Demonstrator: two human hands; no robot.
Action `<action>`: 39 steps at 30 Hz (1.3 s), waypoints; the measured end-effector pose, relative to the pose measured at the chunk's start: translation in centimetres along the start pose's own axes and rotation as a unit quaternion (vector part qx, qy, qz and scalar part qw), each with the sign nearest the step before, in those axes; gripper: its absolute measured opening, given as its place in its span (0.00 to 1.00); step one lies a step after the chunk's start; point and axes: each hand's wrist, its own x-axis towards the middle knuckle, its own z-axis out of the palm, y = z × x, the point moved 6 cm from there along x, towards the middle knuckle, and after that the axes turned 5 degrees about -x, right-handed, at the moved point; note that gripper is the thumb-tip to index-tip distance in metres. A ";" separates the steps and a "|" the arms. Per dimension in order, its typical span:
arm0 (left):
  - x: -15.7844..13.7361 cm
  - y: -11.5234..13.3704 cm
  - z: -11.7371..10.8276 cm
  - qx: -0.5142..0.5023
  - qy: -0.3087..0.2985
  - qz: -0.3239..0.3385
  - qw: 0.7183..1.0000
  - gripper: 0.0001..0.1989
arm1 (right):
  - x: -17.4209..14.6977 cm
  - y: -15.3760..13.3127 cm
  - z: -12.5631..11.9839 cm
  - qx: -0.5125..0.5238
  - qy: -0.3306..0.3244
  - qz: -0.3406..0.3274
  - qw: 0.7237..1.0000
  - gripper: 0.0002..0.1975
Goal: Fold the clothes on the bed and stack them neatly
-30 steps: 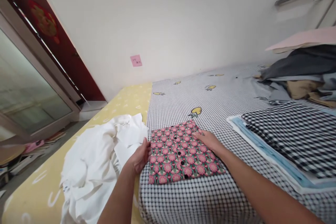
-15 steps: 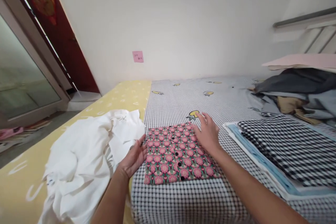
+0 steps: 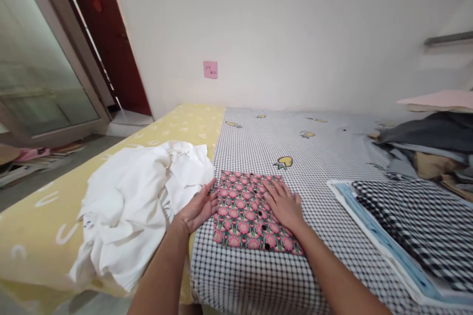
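Note:
A folded shirt (image 3: 240, 211) with pink flowers and a row of black buttons lies flat on the checked bedsheet (image 3: 236, 275). My right hand (image 3: 284, 203) rests palm down on the shirt's right part, fingers stretched out. Along the shirt's left edge, my left hand (image 3: 199, 206) lies on its side with fingers extended, touching or nearly touching the fabric. Neither hand grips anything. Just left of my left hand is a crumpled white garment (image 3: 129, 202).
A black-and-white checked garment (image 3: 417, 221) lies folded over light blue and white cloth (image 3: 373, 236) at the right. Behind it rises a pile of dark clothes (image 3: 432, 133). A yellow sheet (image 3: 40, 226) covers the left side. The white wall (image 3: 277, 34) bounds the back.
My right hand has come down from the shirt's upper right edge and now lies flat on it. My left hand stays at the left edge. The view has shifted slightly.

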 end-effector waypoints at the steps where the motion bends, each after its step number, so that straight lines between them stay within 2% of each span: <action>1: -0.1 0.0 0.1 -0.001 -0.003 -0.001 1.000 0.43 | -0.6 0.4 0.2 -0.003 0.005 0.009 1.000 0.28; 7: -0.5 0.0 0.6 -0.006 -0.005 0.007 1.000 0.41 | -6.4 4.2 2.3 -0.016 0.040 -0.009 0.999 0.29; 11: -0.8 0.2 0.8 -0.003 0.018 0.015 1.000 0.39 | -9.5 5.4 2.5 -0.024 0.073 -0.027 0.997 0.29; 16: -2.2 0.1 1.2 0.002 0.071 0.057 0.996 0.36 | -9.7 4.9 2.0 -0.028 0.093 -0.024 0.995 0.29; 21: -6.7 -1.3 1.6 0.004 0.086 0.125 0.988 0.32 | -9.5 4.4 1.6 -0.020 0.103 -0.018 0.994 0.29; 23: -8.6 -2.2 1.6 0.013 0.094 0.109 0.989 0.31 | -9.5 4.3 1.4 -0.015 0.098 -0.011 0.995 0.29; 25: -10.0 -2.5 1.4 0.066 0.136 0.072 0.986 0.28 | -9.6 4.1 1.1 -0.009 0.092 -0.004 0.996 0.29; 27: -10.8 -1.8 1.0 0.176 0.225 0.047 0.957 0.23 | -9.6 3.9 0.8 -0.002 0.087 0.002 0.996 0.29; 29: -10.9 -0.1 1.5 0.284 0.314 0.062 0.904 0.18 | -9.7 3.8 0.7 0.004 0.085 0.006 0.996 0.29; 30: -10.6 0.8 2.4 0.321 0.342 0.086 0.879 0.16 | -9.7 3.7 0.6 0.007 0.086 0.007 0.996 0.28; 32: -9.7 2.1 5.0 0.361 0.360 0.151 0.847 0.16 | -9.7 3.6 0.4 0.010 0.093 0.005 0.996 0.28; 34: -8.4 2.4 8.8 0.449 0.336 0.230 0.796 0.16 | -9.8 3.5 0.3 0.016 0.095 0.006 0.995 0.28; 36: -7.0 1.1 12.6 0.567 0.266 0.296 0.721 0.16 | -9.8 3.5 0.2 0.022 0.093 0.006 0.995 0.28; 38: -5.6 -1.7 14.8 0.660 0.170 0.321 0.658 0.18 | -9.8 3.4 0.1 0.026 0.093 0.006 0.995 0.28; 39: -4.9 -3.3 14.8 0.685 0.133 0.312 0.645 0.19 | -9.9 3.4 0.0 0.026 0.095 0.005 0.995 0.28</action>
